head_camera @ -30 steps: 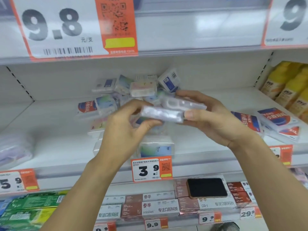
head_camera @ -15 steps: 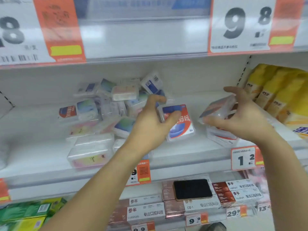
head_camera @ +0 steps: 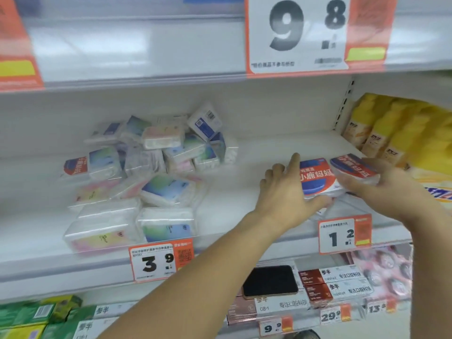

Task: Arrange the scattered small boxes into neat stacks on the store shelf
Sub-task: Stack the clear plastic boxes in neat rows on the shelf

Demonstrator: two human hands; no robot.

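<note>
My left hand (head_camera: 285, 194) grips a red-and-blue labelled clear box (head_camera: 315, 178) at the right of the white shelf (head_camera: 256, 152), thumb under it and index finger along its left side. Just to its right, my right hand (head_camera: 381, 189) holds a second red-and-blue box (head_camera: 352, 168), tilted and overlapping the first. More of these boxes lie under them, mostly hidden. A loose heap of pastel-labelled clear boxes (head_camera: 156, 162) fills the shelf's left half, with two boxes (head_camera: 168, 223) lying flat at the front edge.
Yellow packs (head_camera: 396, 133) stand at the far right, close behind my right hand. Price tags (head_camera: 344, 234) hang on the shelf's front rail. On the shelf below lie a black phone (head_camera: 270, 281) and rows of red and white cartons (head_camera: 335, 282).
Both hands carried their boxes to the right and down onto the right-hand pile. The left hand's box now lies beside the right hand's box. The camera turned right.
</note>
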